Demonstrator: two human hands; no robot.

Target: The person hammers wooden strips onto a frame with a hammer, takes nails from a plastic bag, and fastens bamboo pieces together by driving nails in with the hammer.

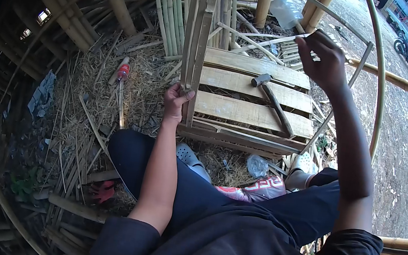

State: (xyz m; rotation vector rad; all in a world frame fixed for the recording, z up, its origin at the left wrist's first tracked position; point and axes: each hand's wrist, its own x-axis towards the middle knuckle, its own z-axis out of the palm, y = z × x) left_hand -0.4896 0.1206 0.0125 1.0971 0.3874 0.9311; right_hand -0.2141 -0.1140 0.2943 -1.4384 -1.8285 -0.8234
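The two hands are well apart. The left hand (177, 102) is closed around the lower part of the upright wooden strips (197, 35), thumb pressed to their edge; these stand at the left end of a low slatted bench (254, 115). The right hand (324, 61) is raised beyond the bench's far right corner, fingers curled inward; whether it grips anything is hard to tell from this angle. A hammer (276, 105) lies on the bench slats, head away from the person, handle slanting towards the near right corner. Behind the bench, a panel of greenish slats (170, 25) leans left of the strips, and a clear plastic jug (286, 13) sits to the right. A red-labelled bottle (123, 72) lies on the littered ground to the left. Near the person's feet are a clear plastic bag (257, 165) and a red-lettered bag (260, 188).
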